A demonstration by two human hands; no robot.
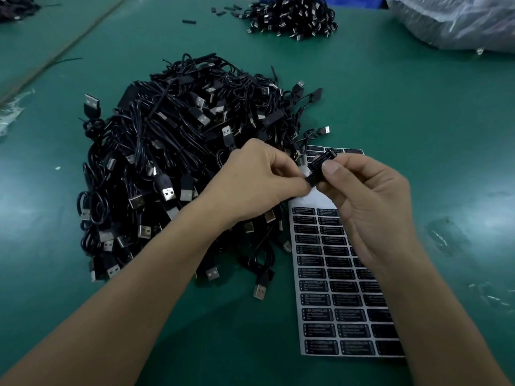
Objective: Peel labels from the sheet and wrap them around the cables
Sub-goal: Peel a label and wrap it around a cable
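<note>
A big heap of black USB cables [172, 151] lies on the green table, left of centre. To its right lies a silver label sheet [331, 277] with rows of black labels. Above the sheet's upper part, my left hand [250, 182] pinches a small black cable part [311, 180] between thumb and fingers. My right hand [367, 201] pinches a black label [320, 161] by thumb and forefinger, held against that part. The two hands meet fingertip to fingertip.
A second, smaller pile of cables [292, 15] sits at the back centre. A clear plastic bag [457, 20] fills the back right corner. A few loose black pieces [189, 21] lie near the back. Plastic scraps [11, 112] lie at the left edge.
</note>
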